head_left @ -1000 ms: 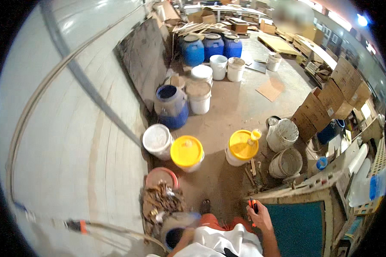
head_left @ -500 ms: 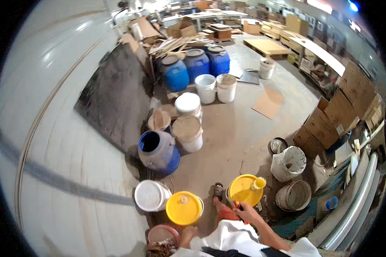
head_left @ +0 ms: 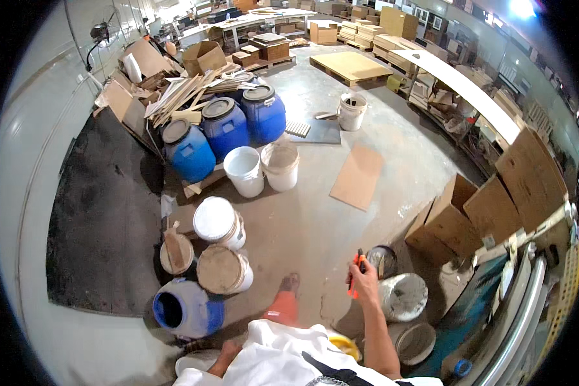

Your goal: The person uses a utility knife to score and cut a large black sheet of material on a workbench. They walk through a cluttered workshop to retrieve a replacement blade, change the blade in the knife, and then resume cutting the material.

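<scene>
My right hand (head_left: 365, 280) is closed round an orange-and-black hand tool (head_left: 353, 289), held out in front of me above the floor. The tool's exact kind is too small to make out. Just right of this hand stand a small dark round container (head_left: 383, 260) and a white bucket crusted with grey residue (head_left: 405, 297). My left hand (head_left: 229, 352) hangs low beside my white shirt, its fingers not clearly visible. Below it shows part of a pale bucket lid (head_left: 196, 361). A yellow lid (head_left: 345, 346) peeks out beside my right forearm.
Left stand an open blue-and-grey barrel (head_left: 193, 309) and lidded white buckets (head_left: 216, 219). Farther off are blue barrels (head_left: 225, 125) under wood scraps and two open white buckets (head_left: 244, 172). A brown sheet (head_left: 358, 177) lies on the floor. Cardboard boxes (head_left: 447, 222) line the right.
The view has swung up and forward, moving past the yellow-lidded buckets, which now lie mostly hidden below. My right hand has lifted outward with the orange-and-black tool still in it.
</scene>
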Demonstrator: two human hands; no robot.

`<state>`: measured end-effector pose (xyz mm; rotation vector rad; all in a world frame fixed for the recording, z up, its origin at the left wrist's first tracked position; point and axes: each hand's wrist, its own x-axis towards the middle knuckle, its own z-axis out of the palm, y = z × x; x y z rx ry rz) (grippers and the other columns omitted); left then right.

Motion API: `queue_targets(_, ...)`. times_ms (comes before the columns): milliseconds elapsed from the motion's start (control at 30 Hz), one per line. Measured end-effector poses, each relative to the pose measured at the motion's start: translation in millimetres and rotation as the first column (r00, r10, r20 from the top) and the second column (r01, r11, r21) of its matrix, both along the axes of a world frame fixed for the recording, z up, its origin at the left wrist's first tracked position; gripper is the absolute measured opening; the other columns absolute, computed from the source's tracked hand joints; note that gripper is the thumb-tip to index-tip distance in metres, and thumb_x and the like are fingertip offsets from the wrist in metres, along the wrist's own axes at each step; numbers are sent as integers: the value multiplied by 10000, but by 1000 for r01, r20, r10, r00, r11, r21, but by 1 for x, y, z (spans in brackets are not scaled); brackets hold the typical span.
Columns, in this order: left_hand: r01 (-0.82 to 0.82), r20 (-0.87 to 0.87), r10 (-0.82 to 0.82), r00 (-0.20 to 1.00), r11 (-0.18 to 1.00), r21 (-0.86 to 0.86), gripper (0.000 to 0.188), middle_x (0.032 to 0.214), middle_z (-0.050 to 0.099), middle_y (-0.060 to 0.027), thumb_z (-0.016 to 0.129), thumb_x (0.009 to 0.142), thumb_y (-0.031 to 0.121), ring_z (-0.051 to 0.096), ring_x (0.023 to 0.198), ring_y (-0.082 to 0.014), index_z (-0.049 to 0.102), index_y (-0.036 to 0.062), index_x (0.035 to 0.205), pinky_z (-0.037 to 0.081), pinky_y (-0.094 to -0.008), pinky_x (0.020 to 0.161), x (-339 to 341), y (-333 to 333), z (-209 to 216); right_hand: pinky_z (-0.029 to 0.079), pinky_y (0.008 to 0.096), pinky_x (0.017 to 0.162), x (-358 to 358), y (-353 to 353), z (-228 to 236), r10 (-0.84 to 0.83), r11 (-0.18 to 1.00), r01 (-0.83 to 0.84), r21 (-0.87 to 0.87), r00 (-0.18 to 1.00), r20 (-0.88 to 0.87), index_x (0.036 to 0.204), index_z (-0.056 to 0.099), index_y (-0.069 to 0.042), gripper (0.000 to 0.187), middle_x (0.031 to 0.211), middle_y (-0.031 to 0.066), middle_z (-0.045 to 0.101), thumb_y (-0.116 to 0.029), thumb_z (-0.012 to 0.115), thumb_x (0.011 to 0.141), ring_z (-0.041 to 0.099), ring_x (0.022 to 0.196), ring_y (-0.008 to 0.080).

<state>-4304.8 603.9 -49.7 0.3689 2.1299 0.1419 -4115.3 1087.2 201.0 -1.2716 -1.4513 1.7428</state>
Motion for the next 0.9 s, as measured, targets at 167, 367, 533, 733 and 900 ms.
queue_targets(167,120,95,-122,988,992,26,394,922,708,-198,550,882,397,672,900,-374,739,54,842,513,-455,793,-108,168,-62,488,288,545,-136,168,-93,188,980,-176,-93,973,132,892,593,-35,133,673,9,561,-161,622,924,577,579,115)
queue_targets(367,256,-179,-216,960,934,247,336,945,706,-199,543,886,342,667,932,-380,730,64,875,517,-453,810,-321,431,-59,521,370,620,-113,291,-282,126,953,90,-288,747,652,949,714,41,369,707,115,670,-302,609,865,662,631,218)
queue_targets(533,-144,-37,172,984,906,398,347,813,697,-158,537,927,334,679,848,-312,715,59,813,514,-418,760,-458,735,48,496,387,552,-28,363,-369,81,855,322,-406,691,718,758,670,41,242,658,103,621,-196,655,802,633,597,223)
queue_targets(733,-190,-121,279,953,857,479,402,747,683,-107,576,937,386,624,689,-231,709,43,774,492,-390,689,-573,843,-19,498,384,541,-194,587,-385,394,856,-4,-518,653,646,743,650,29,274,630,113,622,-214,608,862,631,566,222)
queue_targets(900,-257,171,204,964,881,398,380,672,648,-51,666,900,409,598,607,-179,685,60,750,465,-341,567,-525,980,14,499,382,531,-386,944,-375,309,949,-252,-191,613,727,731,634,18,314,607,120,623,-229,569,913,629,540,221)
